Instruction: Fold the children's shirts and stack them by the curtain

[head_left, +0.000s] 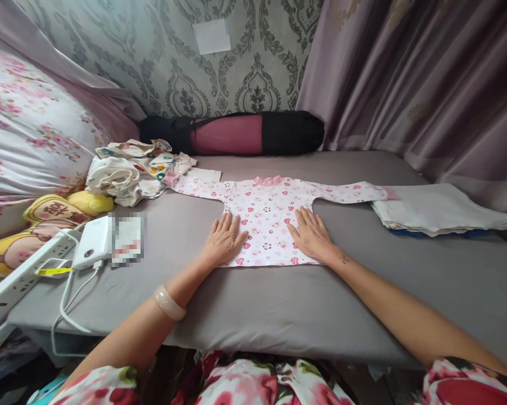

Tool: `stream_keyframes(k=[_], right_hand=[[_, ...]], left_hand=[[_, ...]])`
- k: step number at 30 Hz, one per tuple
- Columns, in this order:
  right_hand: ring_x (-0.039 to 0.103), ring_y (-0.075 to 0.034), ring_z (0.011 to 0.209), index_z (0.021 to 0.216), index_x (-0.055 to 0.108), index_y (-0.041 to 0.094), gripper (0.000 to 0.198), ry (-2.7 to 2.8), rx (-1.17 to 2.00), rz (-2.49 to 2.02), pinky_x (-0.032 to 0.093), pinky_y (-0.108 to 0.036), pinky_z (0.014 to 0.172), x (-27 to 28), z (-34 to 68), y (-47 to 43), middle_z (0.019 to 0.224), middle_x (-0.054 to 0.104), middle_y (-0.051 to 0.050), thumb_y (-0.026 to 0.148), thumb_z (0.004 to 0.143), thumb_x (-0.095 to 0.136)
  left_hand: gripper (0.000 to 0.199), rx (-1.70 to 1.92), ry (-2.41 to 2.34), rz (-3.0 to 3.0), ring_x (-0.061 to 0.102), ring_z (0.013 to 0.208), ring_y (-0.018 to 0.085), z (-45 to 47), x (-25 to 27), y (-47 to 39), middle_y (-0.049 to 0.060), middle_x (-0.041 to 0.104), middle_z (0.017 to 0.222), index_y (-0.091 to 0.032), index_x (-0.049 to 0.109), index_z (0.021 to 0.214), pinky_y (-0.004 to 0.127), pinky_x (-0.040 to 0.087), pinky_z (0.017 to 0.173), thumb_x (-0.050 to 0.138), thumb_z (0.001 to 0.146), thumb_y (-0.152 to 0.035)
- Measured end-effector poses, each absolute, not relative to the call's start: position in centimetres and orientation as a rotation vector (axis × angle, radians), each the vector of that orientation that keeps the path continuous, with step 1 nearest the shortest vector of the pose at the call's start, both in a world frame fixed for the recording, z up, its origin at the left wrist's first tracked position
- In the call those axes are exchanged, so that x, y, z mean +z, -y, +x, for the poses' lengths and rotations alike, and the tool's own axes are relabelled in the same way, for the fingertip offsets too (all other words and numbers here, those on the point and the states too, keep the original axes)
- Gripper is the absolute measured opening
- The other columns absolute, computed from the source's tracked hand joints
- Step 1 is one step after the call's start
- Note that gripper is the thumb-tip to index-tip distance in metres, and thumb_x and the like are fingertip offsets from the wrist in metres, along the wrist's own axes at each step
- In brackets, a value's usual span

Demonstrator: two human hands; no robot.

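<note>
A small white long-sleeved shirt (267, 225) with pink hearts and flowers lies spread flat, its pink collar away from me and both sleeves stretched sideways. My left hand (227, 239) rests flat on the shirt's left side, fingers apart. On the opposite side edge, my right hand (310, 233) lies flat too, its fingers spread and pointing away. Neither hand grips the cloth. The right cuff overlaps a folded stack of pale cloth (439, 208). The left cuff touches a heap of printed clothes (129, 169).
Grey sheet (279, 315) covers the surface. A black and maroon rolled bag (228, 135) lies along the wall. At left are a white power bank (92, 242) with cables, a power strip (23, 281), yellow plush toys (46, 225) and a blurred card (127, 239). Purple curtains (405, 73) hang at right.
</note>
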State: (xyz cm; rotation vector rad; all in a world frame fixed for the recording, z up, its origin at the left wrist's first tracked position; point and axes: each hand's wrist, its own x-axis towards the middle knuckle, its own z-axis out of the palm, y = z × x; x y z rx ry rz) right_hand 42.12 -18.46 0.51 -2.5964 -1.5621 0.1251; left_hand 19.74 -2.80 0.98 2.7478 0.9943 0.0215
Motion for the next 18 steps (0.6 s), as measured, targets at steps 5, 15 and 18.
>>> stream_keyframes(k=[5,15,18], right_hand=[[0.02,-0.029,0.147,0.15,0.03,0.003,0.069,1.581,0.074,-2.598,0.014,-0.048,0.119,0.8,42.3,19.0,0.159,0.024,-0.018,0.047,0.098,0.02],[0.016,-0.029,0.148,0.149,0.031,0.003,0.064,1.592,0.257,-2.541,0.011,-0.047,0.119,2.3,42.3,12.9,0.159,0.022,-0.019,0.042,0.099,0.025],[0.01,-0.027,0.149,0.153,0.025,0.007,0.064,1.501,0.297,-2.558,0.007,-0.049,0.119,1.6,42.8,10.1,0.162,0.015,-0.016,0.042,0.1,0.023]], left_hand=[[0.066,-0.122,-1.017,2.873,0.017,0.148,0.032,19.8,2.3,3.3,0.02,0.023,0.159,-0.013,0.028,0.149,0.054,0.018,0.116,0.022,0.098,-0.053],[0.04,-0.02,-0.755,2.897,0.049,0.123,0.028,26.8,3.6,0.2,0.015,0.053,0.13,-0.016,0.052,0.117,0.042,0.036,0.104,0.036,0.096,-0.046],[0.044,0.02,-0.706,2.849,0.036,0.138,0.028,30.0,2.2,-1.0,0.014,0.043,0.145,-0.017,0.046,0.128,0.042,0.031,0.111,0.035,0.097,-0.046]])
